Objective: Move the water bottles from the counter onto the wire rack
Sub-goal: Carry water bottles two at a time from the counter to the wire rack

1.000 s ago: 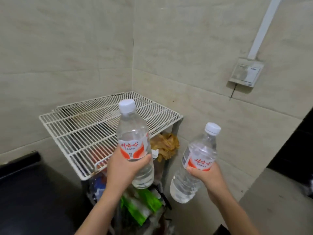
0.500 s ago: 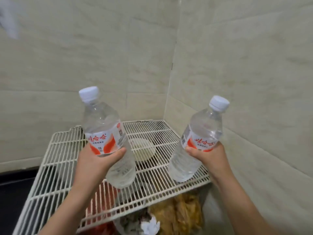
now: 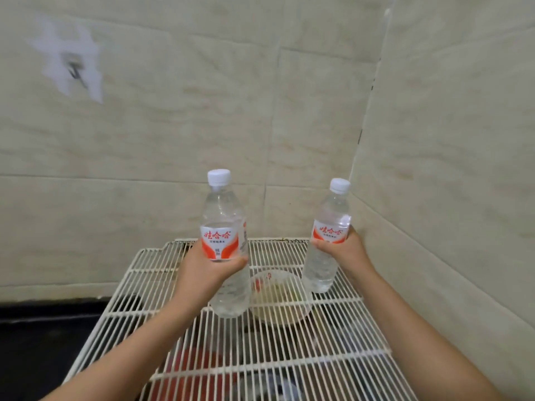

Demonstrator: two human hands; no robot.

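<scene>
Your left bottle: clear plastic, white cap, white label with red-orange swooshes plus red lettering. Your right bottle: same deal, clear body, white cap, white-and-orange label, red characters. Wire rack: off-white coated grid, thin parallel bars, bit grubby. Bowl under rack: pale translucent, yellowish-green stuff inside, small red spot near rim. Red shapes and dark patches below grid, too blurry to call. Wall tiles: beige with faint marbled streaks, whitish smudge upper left. Counter: black.
</scene>
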